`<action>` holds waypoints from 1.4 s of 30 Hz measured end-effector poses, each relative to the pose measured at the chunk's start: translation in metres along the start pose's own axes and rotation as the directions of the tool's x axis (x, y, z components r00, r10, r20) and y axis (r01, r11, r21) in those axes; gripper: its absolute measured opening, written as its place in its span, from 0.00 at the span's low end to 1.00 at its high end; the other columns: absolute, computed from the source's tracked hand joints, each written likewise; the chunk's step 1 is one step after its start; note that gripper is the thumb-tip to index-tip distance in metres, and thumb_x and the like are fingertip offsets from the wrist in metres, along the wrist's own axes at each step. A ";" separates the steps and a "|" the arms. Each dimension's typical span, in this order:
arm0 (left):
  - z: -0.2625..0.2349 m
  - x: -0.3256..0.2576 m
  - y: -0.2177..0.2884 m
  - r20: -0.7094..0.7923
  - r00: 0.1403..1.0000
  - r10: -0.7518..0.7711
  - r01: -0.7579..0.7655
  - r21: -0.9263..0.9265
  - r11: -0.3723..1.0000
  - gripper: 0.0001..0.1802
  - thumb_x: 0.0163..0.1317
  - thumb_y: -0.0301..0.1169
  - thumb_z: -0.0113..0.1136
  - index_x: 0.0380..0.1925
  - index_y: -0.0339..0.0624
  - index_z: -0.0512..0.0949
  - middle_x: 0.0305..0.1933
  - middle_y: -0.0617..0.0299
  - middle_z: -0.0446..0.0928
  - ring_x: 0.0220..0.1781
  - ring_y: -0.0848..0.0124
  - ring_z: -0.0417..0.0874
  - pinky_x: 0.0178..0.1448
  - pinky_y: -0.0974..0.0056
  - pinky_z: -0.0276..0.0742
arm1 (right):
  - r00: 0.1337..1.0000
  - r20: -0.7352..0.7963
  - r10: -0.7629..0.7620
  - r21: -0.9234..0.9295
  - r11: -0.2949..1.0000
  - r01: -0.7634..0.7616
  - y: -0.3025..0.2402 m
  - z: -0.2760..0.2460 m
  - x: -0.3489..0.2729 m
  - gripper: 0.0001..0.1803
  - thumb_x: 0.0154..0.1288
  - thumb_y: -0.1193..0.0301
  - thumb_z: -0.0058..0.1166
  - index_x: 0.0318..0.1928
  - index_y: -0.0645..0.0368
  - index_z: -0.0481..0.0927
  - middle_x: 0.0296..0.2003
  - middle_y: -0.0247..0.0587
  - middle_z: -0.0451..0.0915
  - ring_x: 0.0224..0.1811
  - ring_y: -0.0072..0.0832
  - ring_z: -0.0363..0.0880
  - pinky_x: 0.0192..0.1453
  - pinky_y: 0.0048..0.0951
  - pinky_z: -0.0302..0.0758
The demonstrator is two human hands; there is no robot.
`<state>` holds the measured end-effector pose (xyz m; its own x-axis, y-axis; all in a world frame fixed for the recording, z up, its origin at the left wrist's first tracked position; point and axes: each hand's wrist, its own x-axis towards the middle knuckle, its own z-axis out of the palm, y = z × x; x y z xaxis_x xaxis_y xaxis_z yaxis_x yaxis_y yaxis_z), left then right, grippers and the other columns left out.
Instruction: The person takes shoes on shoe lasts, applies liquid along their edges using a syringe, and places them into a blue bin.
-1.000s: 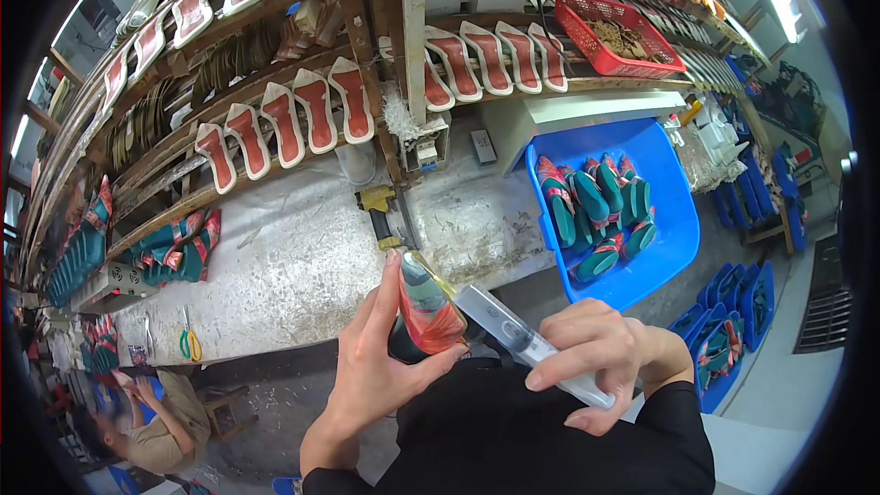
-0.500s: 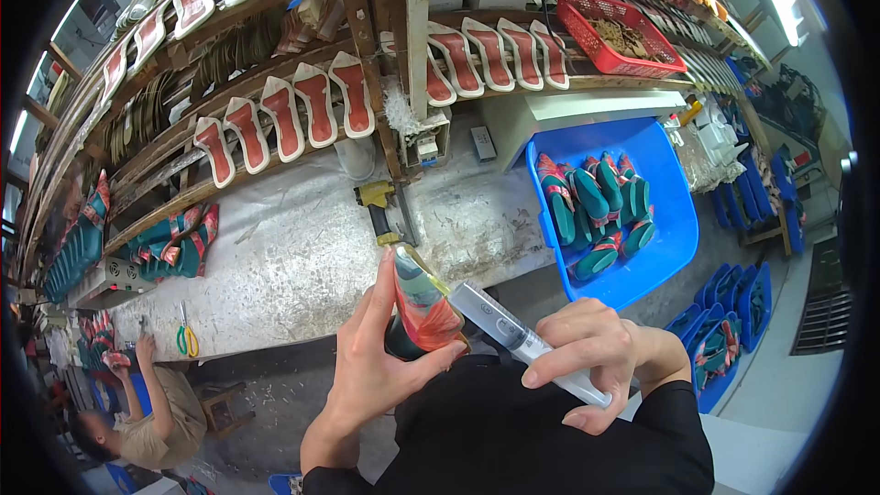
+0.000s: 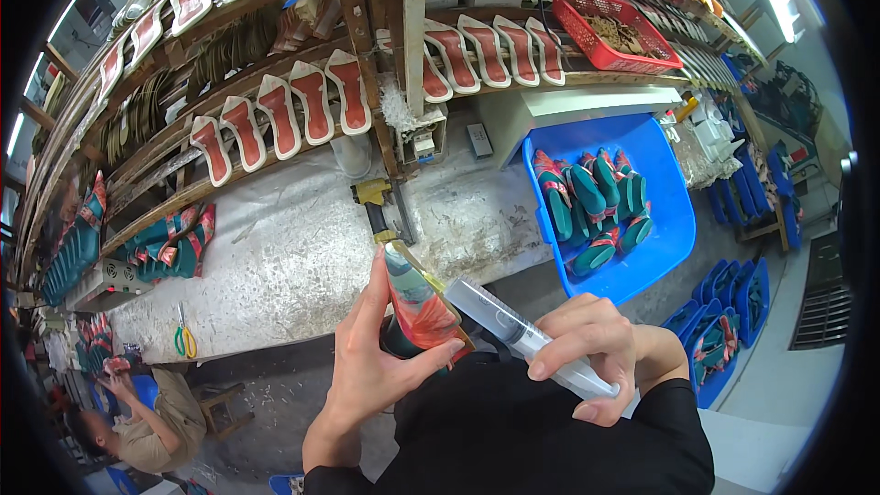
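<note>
My left hand (image 3: 362, 353) is closed around a pointed floral shoe (image 3: 423, 302) in red, pink and green. Its toe points away from me, and my thumb presses the near side. In my right hand (image 3: 591, 353) is a large clear plastic syringe (image 3: 500, 319), slanted toward the shoe. The syringe's tip is at the shoe's right edge; whether it touches cannot be made out. My fingers wrap the barrel's rear end and plunger. Just beyond the toe, a yellow-and-black air nail gun (image 3: 374, 206) lies on the worn workbench (image 3: 293, 247).
A blue tub (image 3: 674, 247) of green-soled floral shoes stands right of the bench. Shelves hold rows of red-and-white sole pieces (image 3: 310, 103) and a red basket (image 3: 610, 32). Scissors (image 3: 185, 335) lie near the bench's front edge. Another person (image 3: 151, 422) works at the left.
The shoe has turned slightly, showing more of its floral side, and the syringe tip has shifted a little left with it. The other person's hands have moved closer together.
</note>
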<state>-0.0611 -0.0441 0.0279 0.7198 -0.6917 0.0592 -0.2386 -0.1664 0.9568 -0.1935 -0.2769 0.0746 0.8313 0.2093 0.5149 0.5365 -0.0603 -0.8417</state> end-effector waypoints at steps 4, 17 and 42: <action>-0.001 0.000 -0.001 -0.007 1.000 -0.009 0.009 -0.008 1.000 0.62 0.43 0.34 0.83 0.74 0.28 0.54 0.60 0.42 0.78 0.62 0.57 0.82 0.67 0.57 0.76 | 1.000 0.023 0.003 -0.007 1.000 -0.003 0.000 -0.001 0.000 0.30 0.48 0.62 0.62 0.51 0.69 0.80 0.31 0.47 0.83 0.25 0.37 0.83 0.29 0.31 0.79; -0.003 0.005 -0.004 -0.023 0.999 0.023 -0.023 -0.016 1.000 0.62 0.43 0.33 0.83 0.74 0.27 0.54 0.56 0.47 0.81 0.58 0.61 0.84 0.64 0.59 0.77 | 0.991 -0.023 0.130 0.251 0.961 -0.120 -0.002 -0.004 -0.008 0.30 0.50 0.63 0.61 0.50 0.73 0.79 0.37 0.52 0.83 0.27 0.33 0.83 0.32 0.29 0.80; -0.002 0.019 -0.006 0.028 0.994 -0.107 0.101 -0.624 0.775 0.40 0.48 0.26 0.79 0.61 0.34 0.68 0.53 0.57 0.78 0.55 0.68 0.82 0.62 0.60 0.77 | 0.951 -0.040 0.307 0.468 0.847 -0.254 -0.001 0.001 -0.033 0.29 0.48 0.62 0.60 0.48 0.70 0.78 0.33 0.48 0.81 0.27 0.32 0.82 0.33 0.27 0.77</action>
<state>-0.0445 -0.0543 0.0239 0.7228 -0.6891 -0.0517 0.2949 0.2400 0.9249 -0.2216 -0.2830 0.0586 0.9609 0.1420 0.2379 0.1754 0.3527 -0.9191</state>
